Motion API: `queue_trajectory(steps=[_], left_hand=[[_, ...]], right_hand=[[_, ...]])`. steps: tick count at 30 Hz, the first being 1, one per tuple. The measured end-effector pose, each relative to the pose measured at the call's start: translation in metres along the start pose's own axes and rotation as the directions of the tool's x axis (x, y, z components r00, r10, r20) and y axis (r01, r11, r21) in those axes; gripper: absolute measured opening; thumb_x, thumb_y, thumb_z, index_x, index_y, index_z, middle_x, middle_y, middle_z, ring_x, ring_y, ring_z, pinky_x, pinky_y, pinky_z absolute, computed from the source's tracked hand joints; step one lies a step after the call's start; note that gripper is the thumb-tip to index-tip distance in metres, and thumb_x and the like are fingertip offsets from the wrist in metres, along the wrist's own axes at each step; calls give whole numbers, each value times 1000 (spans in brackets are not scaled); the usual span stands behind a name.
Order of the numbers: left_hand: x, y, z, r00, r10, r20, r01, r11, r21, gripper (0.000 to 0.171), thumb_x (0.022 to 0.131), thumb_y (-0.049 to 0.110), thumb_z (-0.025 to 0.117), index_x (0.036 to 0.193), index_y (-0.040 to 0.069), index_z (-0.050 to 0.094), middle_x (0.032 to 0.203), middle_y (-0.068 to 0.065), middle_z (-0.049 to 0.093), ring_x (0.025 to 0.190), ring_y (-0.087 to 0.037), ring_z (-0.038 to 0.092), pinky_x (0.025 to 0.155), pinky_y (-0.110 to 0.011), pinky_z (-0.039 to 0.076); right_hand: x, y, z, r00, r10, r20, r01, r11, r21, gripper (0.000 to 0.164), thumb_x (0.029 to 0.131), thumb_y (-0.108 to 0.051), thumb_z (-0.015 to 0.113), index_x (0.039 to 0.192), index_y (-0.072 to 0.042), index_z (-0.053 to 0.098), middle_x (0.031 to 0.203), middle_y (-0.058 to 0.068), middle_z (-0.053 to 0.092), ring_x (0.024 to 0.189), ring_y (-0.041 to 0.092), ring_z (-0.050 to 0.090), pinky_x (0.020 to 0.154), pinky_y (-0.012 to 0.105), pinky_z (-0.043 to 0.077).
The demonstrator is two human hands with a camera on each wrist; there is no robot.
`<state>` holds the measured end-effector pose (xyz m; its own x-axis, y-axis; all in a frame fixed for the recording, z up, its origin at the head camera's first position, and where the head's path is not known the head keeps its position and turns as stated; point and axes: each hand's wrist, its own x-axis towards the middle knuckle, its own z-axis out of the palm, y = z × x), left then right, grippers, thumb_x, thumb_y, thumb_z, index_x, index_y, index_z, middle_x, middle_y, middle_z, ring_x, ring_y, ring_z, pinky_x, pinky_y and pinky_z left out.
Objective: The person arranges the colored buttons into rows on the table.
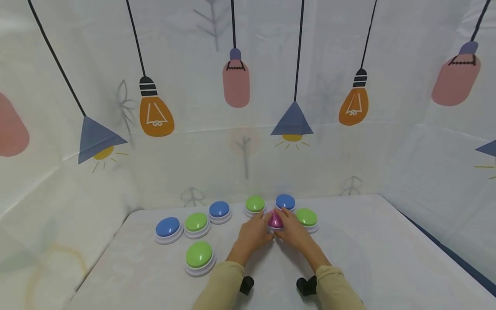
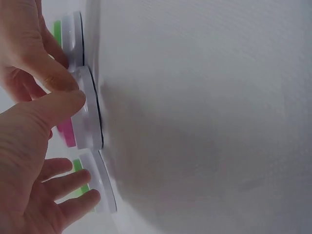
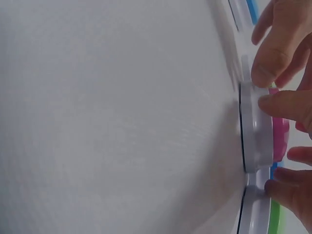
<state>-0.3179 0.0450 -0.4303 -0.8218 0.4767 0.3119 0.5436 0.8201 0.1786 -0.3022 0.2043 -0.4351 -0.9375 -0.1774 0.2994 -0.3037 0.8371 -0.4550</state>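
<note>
A push button with a pink dome (image 1: 275,219) and white base stands upright on the table between both hands. My left hand (image 1: 252,234) grips it from the left, its thumb (image 2: 70,101) on the near side of the white base (image 2: 88,122). From the right, my right hand (image 1: 297,234) grips the same button, with its thumb (image 3: 280,103) against the base. The two thumbs lie close together there. A green button (image 1: 255,203) and a blue button (image 1: 285,201) stand just behind, and another green button (image 1: 306,217) is beside the right hand.
Further left stand a blue button (image 1: 168,227), a green button (image 1: 196,222) and another blue button (image 1: 219,209), with a nearer green button (image 1: 199,255) in front. The white-covered table (image 1: 387,258) meets a curtain (image 1: 193,163) printed with lamps along its back edge.
</note>
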Motion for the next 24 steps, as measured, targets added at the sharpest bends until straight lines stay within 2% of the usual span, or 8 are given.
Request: queue_trajectory(steps=[4, 9, 13, 16, 24], left_hand=[[1, -1, 2, 1000, 1, -12, 0, 1000, 10, 67, 79, 28, 82, 138, 13, 57, 128, -17, 62, 105, -31, 67, 78, -45, 58], [4, -2, 9, 1000, 1, -25, -1, 1000, -7, 65, 79, 24, 81, 138, 11, 56, 111, -14, 67, 90, -29, 69, 71, -41, 58], [6, 1, 13, 1000, -14, -24, 13, 999, -35, 64, 81, 21, 77, 139, 8, 54, 107, -14, 69, 86, -29, 68, 71, -40, 57], [6, 4, 14, 999, -26, -27, 26, 999, -25, 61, 83, 19, 75, 138, 7, 54, 108, -14, 69, 86, -29, 69, 71, -39, 57], [9, 7, 14, 993, 23, -113, -19, 999, 41, 49, 83, 17, 76, 128, 6, 59, 94, -12, 70, 76, -26, 68, 62, -36, 56]], right_hand=[[3, 0, -1, 999, 19, 31, -19, 1000, 6, 68, 82, -6, 77, 143, 3, 47, 145, 35, 41, 131, 50, 44, 107, 58, 39], [4, 1, 1, 998, 25, 60, -25, 1000, -2, 65, 84, -6, 75, 142, 2, 47, 143, 35, 42, 130, 49, 46, 107, 58, 39], [4, 1, 3, 998, 20, 56, -20, 1000, -9, 63, 86, -7, 74, 142, 2, 47, 143, 34, 44, 130, 48, 46, 107, 58, 39], [4, 2, 4, 999, 7, 50, -7, 1000, -12, 61, 87, -5, 73, 142, 3, 47, 142, 34, 46, 130, 48, 47, 107, 58, 38], [5, 3, 3, 999, -7, 33, 9, 999, -36, 59, 87, -3, 72, 140, 5, 48, 140, 35, 47, 128, 48, 49, 107, 57, 39]])
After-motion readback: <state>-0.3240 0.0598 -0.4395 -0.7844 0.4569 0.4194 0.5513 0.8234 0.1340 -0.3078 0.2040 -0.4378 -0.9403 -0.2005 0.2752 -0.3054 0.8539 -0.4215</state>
